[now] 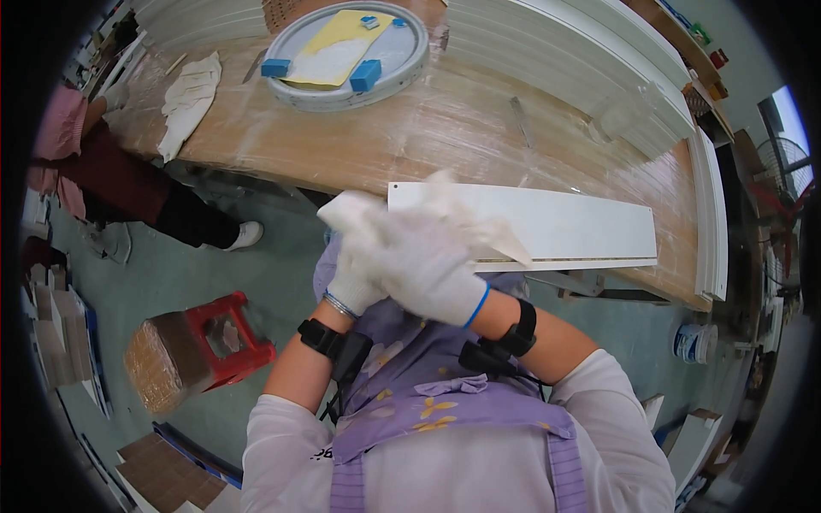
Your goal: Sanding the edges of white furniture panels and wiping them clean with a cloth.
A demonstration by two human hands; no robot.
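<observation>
My two hands wear white gloves and are crossed close together at the left end of a long white panel point(564, 227). My left hand point(353, 278) is partly behind the right one, and its fingers are hidden. A pale white piece at its upper side is too blurred to name. Motion smears my right hand point(428, 269). A cream cloth point(492, 235) trails from beside it over the panel; whether the fingers grip it is unclear. The panel lies on the table's near edge, with a small hole at its upper left corner.
On the wrapped table point(342, 145) stands a round white tub lid point(346, 101) bearing a yellow sheet point(329, 56) and blue blocks point(366, 75). A cloth point(190, 98) lies left. White panels point(547, 51) line the back. A red stool point(231, 333) and a person point(128, 171) are left.
</observation>
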